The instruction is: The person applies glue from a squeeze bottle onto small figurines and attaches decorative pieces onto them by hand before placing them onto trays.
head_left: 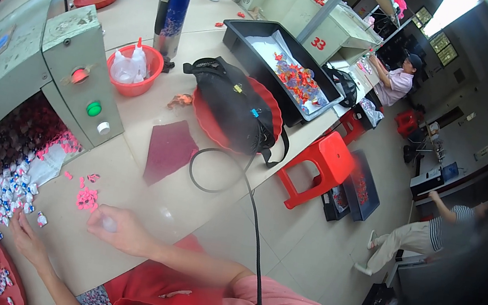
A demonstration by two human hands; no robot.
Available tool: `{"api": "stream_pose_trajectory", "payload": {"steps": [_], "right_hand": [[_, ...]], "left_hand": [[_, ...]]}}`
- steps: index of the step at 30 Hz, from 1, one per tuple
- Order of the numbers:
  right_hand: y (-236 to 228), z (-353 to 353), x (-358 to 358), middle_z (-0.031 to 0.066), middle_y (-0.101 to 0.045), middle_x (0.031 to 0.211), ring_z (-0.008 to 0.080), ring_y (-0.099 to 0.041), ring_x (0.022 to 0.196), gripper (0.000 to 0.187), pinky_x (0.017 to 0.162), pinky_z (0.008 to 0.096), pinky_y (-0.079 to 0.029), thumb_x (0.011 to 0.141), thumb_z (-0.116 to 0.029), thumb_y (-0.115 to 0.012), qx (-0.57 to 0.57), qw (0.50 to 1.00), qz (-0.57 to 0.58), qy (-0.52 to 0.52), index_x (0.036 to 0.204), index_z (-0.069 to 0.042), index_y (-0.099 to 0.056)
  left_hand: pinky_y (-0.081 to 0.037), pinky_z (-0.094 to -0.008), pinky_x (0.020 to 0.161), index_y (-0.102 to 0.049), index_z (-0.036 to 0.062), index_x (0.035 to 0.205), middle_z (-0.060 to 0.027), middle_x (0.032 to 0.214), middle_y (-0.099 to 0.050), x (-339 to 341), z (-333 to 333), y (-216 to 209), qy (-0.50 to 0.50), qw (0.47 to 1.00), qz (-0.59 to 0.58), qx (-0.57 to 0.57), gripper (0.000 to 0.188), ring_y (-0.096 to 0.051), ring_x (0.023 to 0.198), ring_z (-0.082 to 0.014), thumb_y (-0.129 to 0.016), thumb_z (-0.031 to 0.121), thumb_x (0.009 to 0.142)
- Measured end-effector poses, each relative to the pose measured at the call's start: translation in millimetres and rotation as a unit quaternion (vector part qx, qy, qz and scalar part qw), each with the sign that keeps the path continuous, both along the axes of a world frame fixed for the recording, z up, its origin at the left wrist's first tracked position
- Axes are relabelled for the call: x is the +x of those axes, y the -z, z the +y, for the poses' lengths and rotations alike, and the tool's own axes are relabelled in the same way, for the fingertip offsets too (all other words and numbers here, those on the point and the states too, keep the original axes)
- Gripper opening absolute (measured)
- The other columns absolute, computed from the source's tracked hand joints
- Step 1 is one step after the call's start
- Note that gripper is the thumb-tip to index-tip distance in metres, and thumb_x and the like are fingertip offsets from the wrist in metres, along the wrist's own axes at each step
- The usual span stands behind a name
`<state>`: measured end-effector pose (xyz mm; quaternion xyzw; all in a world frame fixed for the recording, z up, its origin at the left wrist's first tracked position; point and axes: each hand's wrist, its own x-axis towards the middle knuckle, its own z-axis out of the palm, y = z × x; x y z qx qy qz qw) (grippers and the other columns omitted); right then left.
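Note:
My left hand (29,241) reaches to the edge of a pile of small white-and-blue figures (1,193), its fingers apart and the fingertips at the nearest pieces. One loose white-and-blue piece (42,220) lies just right of those fingers. My right hand (123,232) is closed around a small translucent plastic bottle (109,224), mostly hidden by the fingers. Just beyond it sits a cluster of small pink pieces (86,199) on the tabletop (126,192). A red oval tray (15,273) with more white-and-blue pieces stands at the lower left.
A green machine housing (81,67) with buttons arches over the pile. Beyond are a red bowl (157,71) of bottles, a blue flask (171,14), a black bag (232,101) on a red tray and a black bin (241,37). A black cable (257,235) crosses the right side.

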<state>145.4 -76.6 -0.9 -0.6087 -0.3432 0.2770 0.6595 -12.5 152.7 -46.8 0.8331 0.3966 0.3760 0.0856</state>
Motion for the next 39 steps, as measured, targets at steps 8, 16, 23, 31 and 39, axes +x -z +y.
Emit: {"api": "stream_pose_trajectory", "payload": {"steps": [8, 16, 23, 31, 39], "right_hand": [[0, 0, -8, 0.0077, -0.058, 0.072, 0.0150, -0.055, 0.067, 0.014, 0.063, 0.0283, -0.044, 0.077, -0.011, -0.060, -0.005, 1.000, 0.019, -0.008, 0.082, 0.000, -0.054], [-6, -1, -15, 0.0079, -0.054, 0.079, 0.0157, -0.053, 0.071, 0.020, 0.067, 0.0287, -0.043, 0.076, -0.006, -0.059, -0.015, 0.998, 0.042, -0.045, 0.094, -0.002, -0.051], [-19, -25, 13, 0.0070, -0.049, 0.088, 0.0152, -0.052, 0.082, 0.042, 0.074, 0.0273, -0.044, 0.076, 0.008, -0.051, 0.014, 0.999, -0.028, -0.008, 0.113, -0.005, -0.036], [-35, -25, -7, 0.0171, -0.058, 0.085, 0.0202, -0.059, 0.068, 0.034, 0.062, 0.0303, -0.050, 0.074, 0.001, -0.058, 0.068, 0.992, 0.101, 0.034, 0.103, -0.001, -0.041], [-33, -26, -11, 0.0164, -0.060, 0.079, 0.0171, -0.056, 0.059, 0.031, 0.052, 0.0258, -0.045, 0.076, -0.009, -0.058, 0.072, 0.994, 0.070, 0.043, 0.103, -0.001, -0.044]], "left_hand": [[-0.043, -0.0248, 0.063, -0.053, -0.0010, 0.106, -0.0051, 0.095, -0.057, -8, 0, 1, 0.035, 0.933, -0.250, -0.256, 0.027, -0.054, 0.076, -0.0122, -0.051, 0.019, 0.088], [-0.042, -0.0161, 0.062, -0.047, -0.0008, 0.116, -0.0078, 0.099, -0.056, -9, -84, -14, 0.243, 0.668, -0.411, -0.571, 0.034, -0.054, 0.077, -0.0088, -0.051, 0.017, 0.088], [-0.049, -0.0280, 0.079, -0.034, -0.0032, 0.127, -0.0150, 0.111, -0.053, 41, -144, -62, 0.280, 0.607, -0.427, -0.609, 0.058, -0.059, 0.090, -0.0206, -0.061, 0.006, 0.076], [-0.048, -0.0304, 0.083, -0.046, -0.0053, 0.114, -0.0140, 0.107, -0.056, 24, -144, -72, 0.256, 0.610, -0.455, -0.596, 0.038, -0.059, 0.094, -0.0225, -0.054, -0.010, 0.077], [-0.047, -0.0312, 0.085, -0.046, -0.0057, 0.115, -0.0141, 0.106, -0.057, 23, -143, -68, 0.277, 0.623, -0.444, -0.581, 0.038, -0.058, 0.097, -0.0231, -0.054, -0.008, 0.078]]}}
